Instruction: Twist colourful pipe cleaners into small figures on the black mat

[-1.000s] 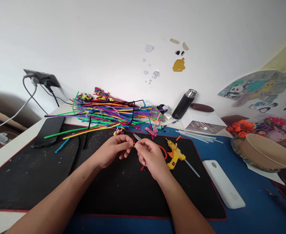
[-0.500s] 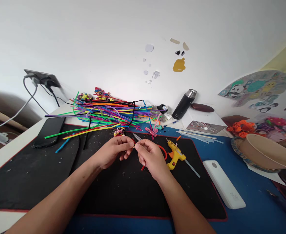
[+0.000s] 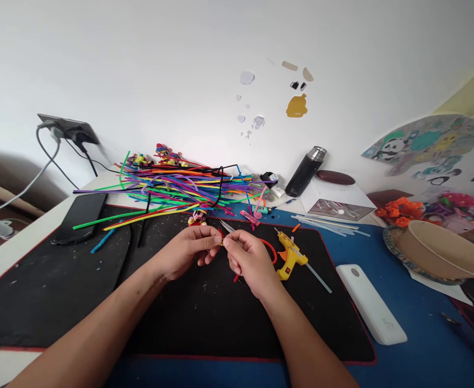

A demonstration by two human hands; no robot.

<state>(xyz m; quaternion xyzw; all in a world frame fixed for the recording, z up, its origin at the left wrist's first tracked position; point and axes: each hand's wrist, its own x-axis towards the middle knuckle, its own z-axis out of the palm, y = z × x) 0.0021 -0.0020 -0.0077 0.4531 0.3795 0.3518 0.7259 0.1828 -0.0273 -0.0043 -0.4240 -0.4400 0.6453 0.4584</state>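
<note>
My left hand [image 3: 194, 245] is closed in a pinch above the black mat, thumb against forefinger. Facing it, my right hand [image 3: 248, 261] pinches too, and the fingertips almost meet. Between them shows a small yellow-and-red piece [image 3: 222, 241], mostly covered by the fingers. Scissors [image 3: 227, 226] lie beneath my right hand, with the blades pointing away and red handles partly hidden. Just beyond my left hand sits a small figure [image 3: 197, 217] in pink, yellow and black. A yellow glue gun [image 3: 290, 256] with a clear stick rests to the right of my right hand.
A heap of coloured pipe cleaners [image 3: 180, 186] spreads along the wall side. A phone [image 3: 80, 218] lies left on the mat [image 3: 204, 328]. Rightward are a black flask [image 3: 306, 171], loose glue sticks [image 3: 329, 225], a white oblong device [image 3: 371, 304] and a bowl [image 3: 442, 250].
Both hands keep the same pinch in nearly the same place. The view has shifted very slightly.
</note>
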